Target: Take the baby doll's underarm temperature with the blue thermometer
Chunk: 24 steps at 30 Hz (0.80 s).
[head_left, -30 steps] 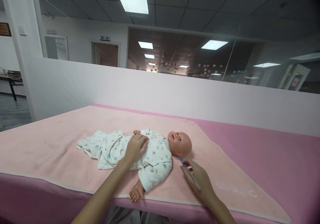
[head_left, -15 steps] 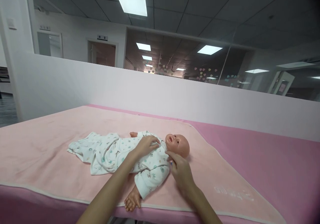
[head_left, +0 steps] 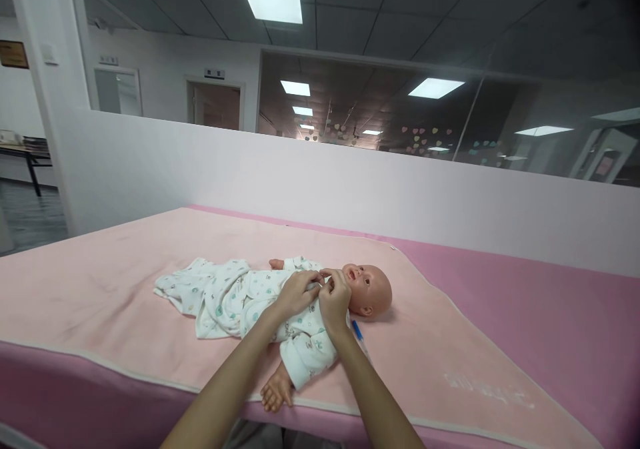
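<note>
A baby doll (head_left: 373, 290) lies on its back, head to the right. It wears a white baby garment (head_left: 215, 302) with a small green and grey print; the lower part lies flat to the left. Over the doll's upper chest, my left hand (head_left: 299, 293) has its fingertips pinched at the garment's neckline. Right beside it, my right hand (head_left: 334, 300) pinches at the same spot, just below the doll's chin. A bit of thin white material shows between the fingertips, but its shape is partly hidden. One doll hand (head_left: 277, 389) reaches toward the near edge.
Under the doll is a peach blanket (head_left: 440, 342) with a pale border, spread over a pink padded surface (head_left: 565, 309). A thin stick with a blue end (head_left: 357, 329) lies by the doll's shoulder, partly behind my right forearm. A white half wall (head_left: 350, 182) with glass above stands behind.
My right hand has moved left from the doll's shoulder to the chest, meeting my left hand. The blue-ended stick now shows more. The view has shifted slightly.
</note>
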Motion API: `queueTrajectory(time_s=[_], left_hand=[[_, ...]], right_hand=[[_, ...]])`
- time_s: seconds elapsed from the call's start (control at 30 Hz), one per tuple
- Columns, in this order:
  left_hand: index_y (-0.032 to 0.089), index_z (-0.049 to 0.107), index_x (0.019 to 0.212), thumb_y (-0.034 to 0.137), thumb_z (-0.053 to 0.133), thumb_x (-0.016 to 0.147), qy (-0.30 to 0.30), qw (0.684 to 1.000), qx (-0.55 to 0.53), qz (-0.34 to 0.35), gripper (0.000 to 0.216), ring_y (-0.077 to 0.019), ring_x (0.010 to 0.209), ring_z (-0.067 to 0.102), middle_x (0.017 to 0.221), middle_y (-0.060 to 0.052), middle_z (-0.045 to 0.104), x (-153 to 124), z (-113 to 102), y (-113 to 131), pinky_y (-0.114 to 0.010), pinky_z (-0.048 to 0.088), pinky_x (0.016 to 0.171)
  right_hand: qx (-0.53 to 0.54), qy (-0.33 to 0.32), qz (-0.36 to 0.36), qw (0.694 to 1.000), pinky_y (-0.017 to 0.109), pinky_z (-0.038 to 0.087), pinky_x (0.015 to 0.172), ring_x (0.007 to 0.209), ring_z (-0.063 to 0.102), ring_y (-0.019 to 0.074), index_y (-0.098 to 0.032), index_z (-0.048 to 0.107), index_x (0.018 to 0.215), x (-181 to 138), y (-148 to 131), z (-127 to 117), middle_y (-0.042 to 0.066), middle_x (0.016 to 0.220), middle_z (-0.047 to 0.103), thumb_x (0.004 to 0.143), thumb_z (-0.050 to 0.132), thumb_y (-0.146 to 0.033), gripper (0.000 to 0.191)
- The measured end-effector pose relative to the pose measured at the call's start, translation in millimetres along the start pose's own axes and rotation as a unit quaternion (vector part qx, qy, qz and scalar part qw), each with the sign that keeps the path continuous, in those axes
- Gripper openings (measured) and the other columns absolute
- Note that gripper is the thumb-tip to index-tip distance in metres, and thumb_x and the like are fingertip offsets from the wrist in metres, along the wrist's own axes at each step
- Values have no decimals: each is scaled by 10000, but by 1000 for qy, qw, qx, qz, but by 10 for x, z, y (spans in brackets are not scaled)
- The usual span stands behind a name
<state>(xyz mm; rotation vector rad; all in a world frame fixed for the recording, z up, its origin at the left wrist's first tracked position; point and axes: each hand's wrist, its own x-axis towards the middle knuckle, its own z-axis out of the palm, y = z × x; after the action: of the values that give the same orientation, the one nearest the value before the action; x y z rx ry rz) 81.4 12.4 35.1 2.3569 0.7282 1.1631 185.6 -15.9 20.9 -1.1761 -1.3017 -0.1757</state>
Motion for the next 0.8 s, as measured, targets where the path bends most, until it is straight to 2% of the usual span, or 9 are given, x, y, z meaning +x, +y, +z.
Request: queueTrajectory(time_s=[0.1, 0.27, 0.37, 0.67, 0.8], left_hand=[[191, 547, 786, 174, 438, 734, 5, 1000, 6, -3, 122, -161, 804, 528, 829, -14, 606, -4, 6, 8, -256, 387, 722], [177, 537, 802, 188, 435, 755, 10, 1000, 23, -12, 113, -157, 757, 528, 804, -20, 602, 8, 48, -54, -263, 396, 706], [171, 545, 814, 223, 433, 776, 10, 1000, 14, -24, 130, -160, 763, 536, 811, -28, 608, 19, 65, -83, -263, 404, 700], [177, 601, 861, 171, 438, 734, -18, 998, -54, -34, 206, -153, 791, 554, 838, -15, 627, 13, -18, 14, -250, 423, 725], [189, 602, 902, 108, 443, 672, -13, 997, -57, -40, 292, -156, 848, 558, 903, -9, 634, 5, -31, 44, -249, 427, 771]], right_hand=[[5, -8, -5, 1000, 279, 407, 653, 709, 502, 166, -180, 549, 719, -12, -14, -27, 36, 731, 562, 619, 335, -24, 283], [5, -104, -86, 991, 313, 417, 746, 823, 497, 187, -181, 558, 911, -35, 26, -98, 53, 865, 549, 605, 384, -33, 381], [1, -128, -105, 986, 322, 414, 789, 888, 489, 195, -190, 549, 971, -43, 62, -122, 59, 936, 534, 604, 404, -31, 425], [0, -85, -67, 994, 292, 427, 713, 805, 495, 172, -188, 554, 853, -62, 86, -102, 43, 847, 541, 648, 376, -23, 318], [-14, -54, -50, 997, 308, 423, 725, 790, 492, 172, -186, 533, 920, -72, 93, -101, 47, 873, 540, 658, 372, -27, 346]])
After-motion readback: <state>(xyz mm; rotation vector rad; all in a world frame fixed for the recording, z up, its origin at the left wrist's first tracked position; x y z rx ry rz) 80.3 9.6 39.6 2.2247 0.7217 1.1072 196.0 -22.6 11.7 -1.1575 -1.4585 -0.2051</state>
